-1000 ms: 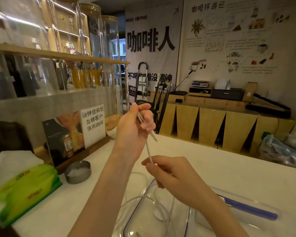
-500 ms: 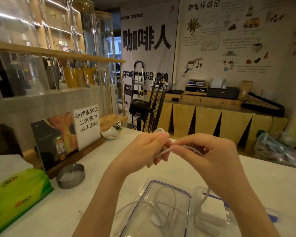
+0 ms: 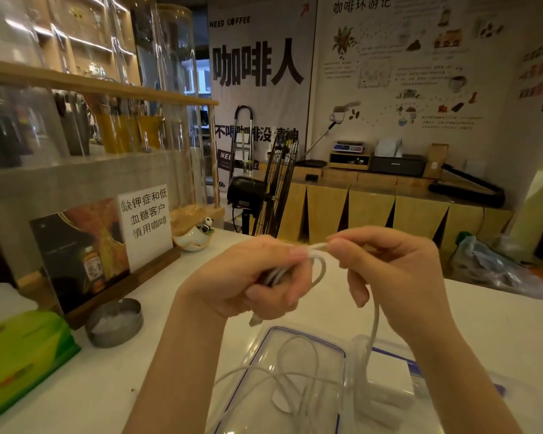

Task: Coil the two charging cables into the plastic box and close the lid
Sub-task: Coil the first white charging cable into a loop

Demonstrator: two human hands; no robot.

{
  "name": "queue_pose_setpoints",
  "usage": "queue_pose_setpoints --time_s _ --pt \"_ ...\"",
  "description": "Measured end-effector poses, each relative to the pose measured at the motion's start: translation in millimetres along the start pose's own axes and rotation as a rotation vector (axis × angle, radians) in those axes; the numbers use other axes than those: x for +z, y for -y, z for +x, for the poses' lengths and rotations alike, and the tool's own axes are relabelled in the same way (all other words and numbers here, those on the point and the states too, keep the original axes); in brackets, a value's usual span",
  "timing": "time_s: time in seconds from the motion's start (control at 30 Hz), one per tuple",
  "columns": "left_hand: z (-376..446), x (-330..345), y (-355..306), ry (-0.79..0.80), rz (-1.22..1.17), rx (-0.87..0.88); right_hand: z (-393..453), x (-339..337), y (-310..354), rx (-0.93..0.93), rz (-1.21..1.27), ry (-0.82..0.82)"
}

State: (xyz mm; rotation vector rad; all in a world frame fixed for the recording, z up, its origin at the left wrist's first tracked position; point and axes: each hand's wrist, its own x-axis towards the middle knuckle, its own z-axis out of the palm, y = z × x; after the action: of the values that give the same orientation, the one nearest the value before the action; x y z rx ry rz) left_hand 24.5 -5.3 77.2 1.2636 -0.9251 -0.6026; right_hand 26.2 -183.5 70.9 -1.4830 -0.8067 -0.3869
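While both pinch it, the cable [image 3: 318, 270] loops between left hand [image 3: 248, 277] and right hand [image 3: 389, 270].

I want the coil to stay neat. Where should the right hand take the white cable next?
Probably on the slack run of the white cable just below the right hand, pinched from the right side. That stretch hangs free above the plastic box, while the left hand already grips the gathered loops.

left hand [image 3: 248, 277] | right hand [image 3: 398, 274] | forearms bare (no sleeves, rings, watch)
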Motion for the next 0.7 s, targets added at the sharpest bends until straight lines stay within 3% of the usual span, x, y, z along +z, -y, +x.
queue_pose_setpoints --time_s 0.17,0.3,0.47,0.63,0.7 --pt "6.8 -1.5 -10.0 0.009 -0.516 0.177 -6.1 26.2 -16.7 0.191 0.125 -0.097" --pt "16.6 -0.5 -7.6 -0.159 -0.826 0.338 -12.2 45.5 -24.9 0.273 0.116 -0.042" --pt "25.1 -9.8 1.4 -0.520 -0.602 0.498 -12.6 47.8 -28.0 0.388 0.048 0.132" --pt "22.3 -23.8 7.7 -0.791 -0.193 0.557 -13.5 39.3 -24.8 0.482 -0.194 0.361" --pt "21.8 -26.0 11.7 -0.854 0.039 0.537 -12.8 35.9 -18.5 0.448 -0.287 0.380"
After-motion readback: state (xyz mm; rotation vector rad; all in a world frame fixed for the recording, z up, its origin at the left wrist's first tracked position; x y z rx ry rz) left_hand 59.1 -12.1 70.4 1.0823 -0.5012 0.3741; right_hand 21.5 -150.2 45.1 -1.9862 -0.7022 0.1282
